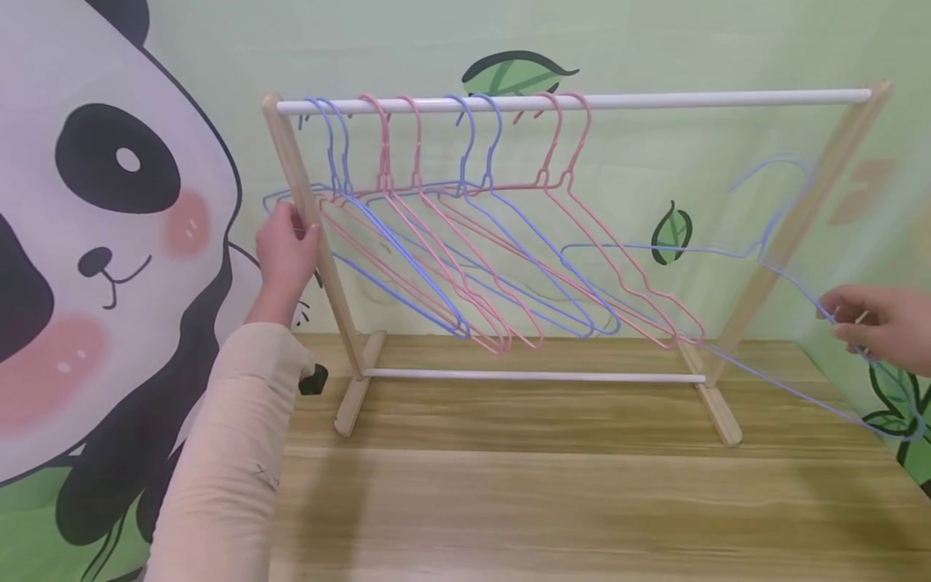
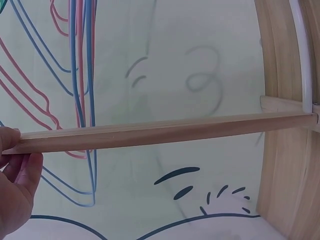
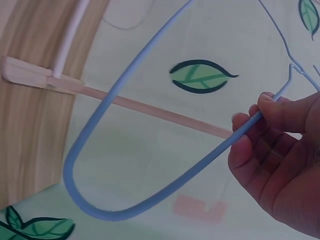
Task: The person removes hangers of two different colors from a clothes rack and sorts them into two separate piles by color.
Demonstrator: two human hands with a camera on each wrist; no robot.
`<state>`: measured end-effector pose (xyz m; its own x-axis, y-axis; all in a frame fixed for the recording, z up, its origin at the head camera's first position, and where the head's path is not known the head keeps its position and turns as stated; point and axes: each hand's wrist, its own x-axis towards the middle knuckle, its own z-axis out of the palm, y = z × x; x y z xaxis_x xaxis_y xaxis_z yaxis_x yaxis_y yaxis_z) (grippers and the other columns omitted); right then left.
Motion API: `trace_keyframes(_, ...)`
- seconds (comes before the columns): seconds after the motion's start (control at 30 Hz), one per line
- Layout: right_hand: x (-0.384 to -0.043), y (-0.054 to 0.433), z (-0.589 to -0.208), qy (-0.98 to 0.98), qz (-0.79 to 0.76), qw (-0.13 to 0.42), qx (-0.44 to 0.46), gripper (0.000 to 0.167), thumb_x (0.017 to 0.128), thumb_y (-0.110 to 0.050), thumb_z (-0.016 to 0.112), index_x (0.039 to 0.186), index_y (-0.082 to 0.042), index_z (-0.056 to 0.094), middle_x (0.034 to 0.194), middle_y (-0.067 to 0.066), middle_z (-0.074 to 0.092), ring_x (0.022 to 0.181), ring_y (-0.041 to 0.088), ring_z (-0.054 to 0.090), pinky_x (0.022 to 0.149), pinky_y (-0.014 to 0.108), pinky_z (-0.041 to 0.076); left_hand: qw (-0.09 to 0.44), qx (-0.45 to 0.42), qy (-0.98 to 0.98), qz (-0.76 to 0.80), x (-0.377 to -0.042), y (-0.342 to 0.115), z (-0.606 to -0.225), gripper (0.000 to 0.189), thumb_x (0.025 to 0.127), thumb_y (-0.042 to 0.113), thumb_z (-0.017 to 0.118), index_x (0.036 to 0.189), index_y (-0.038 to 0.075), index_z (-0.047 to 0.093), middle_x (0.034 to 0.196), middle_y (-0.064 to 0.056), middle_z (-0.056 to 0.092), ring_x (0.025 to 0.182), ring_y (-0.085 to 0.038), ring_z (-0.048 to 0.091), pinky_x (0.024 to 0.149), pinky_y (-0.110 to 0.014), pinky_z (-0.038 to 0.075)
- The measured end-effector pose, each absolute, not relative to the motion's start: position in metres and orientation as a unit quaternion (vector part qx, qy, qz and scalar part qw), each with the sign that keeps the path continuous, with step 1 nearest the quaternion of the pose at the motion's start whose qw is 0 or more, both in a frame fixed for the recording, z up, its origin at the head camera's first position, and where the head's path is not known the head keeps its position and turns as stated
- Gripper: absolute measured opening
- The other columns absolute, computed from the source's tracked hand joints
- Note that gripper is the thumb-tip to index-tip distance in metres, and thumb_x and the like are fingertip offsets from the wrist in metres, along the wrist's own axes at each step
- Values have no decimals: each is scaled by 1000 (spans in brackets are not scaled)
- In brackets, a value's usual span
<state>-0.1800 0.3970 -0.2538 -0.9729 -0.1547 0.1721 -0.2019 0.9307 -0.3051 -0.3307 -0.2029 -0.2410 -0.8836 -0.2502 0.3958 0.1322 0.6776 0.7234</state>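
Note:
A wooden rack post (image 1: 337, 299) stands at the left, and my left hand (image 1: 287, 250) grips its upper part. The left wrist view shows thumb and fingers on both sides of that post (image 2: 150, 134). On the far right, my right hand (image 1: 890, 323) holds a blue clothes hanger (image 3: 187, 177) by one sloping arm, pinched between thumb and fingers. This hanger's hook is off the rail, overlapping the right post (image 1: 836, 153) in the head view. Several blue hangers (image 1: 498, 145) and pink hangers (image 1: 585, 133) hang in alternating groups from the white top rail (image 1: 691, 99), toward its left.
The rack stands on a wood-grain table (image 1: 582, 517) with wooden feet (image 1: 720, 416) and a white lower rail (image 1: 531, 377). Behind it hangs a green backdrop with leaves, and a large printed panda (image 1: 116, 259) at left. A small black object (image 1: 313, 380) shows beside the left sleeve.

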Motion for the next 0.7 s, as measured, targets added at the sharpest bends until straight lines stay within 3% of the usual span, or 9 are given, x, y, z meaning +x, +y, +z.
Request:
trace_keyframes(0.13, -176, 397, -272, -984, 149, 39, 91, 25, 84, 5, 50, 108, 8, 48, 81, 13, 55, 53, -1, 43, 41, 21, 41, 240, 33, -885, -397, -331, -203, -241, 28, 90, 16, 44, 114, 1, 45, 111, -17, 55, 97, -26, 54, 82, -35, 52)
trace_keyframes(0.5, -161, 391, -305, -976, 177, -11, 124, 30, 83, 5, 50, 111, 14, 45, 84, 13, 52, 52, 1, 40, 42, 19, 40, 238, 37, -888, -391, -333, -204, -241, 28, 90, 15, 44, 114, 1, 45, 111, -17, 55, 99, -26, 54, 83, -36, 52)
trace_keyframes(0.7, -153, 390, -325, -963, 208, -2, 169, 26, 80, 9, 52, 105, 11, 48, 78, 2, 49, 51, 1, 38, 39, 19, 37, 242, 36, -890, -386, -332, -204, -240, 29, 90, 16, 44, 114, 1, 45, 112, -17, 55, 99, -26, 54, 83, -36, 51)
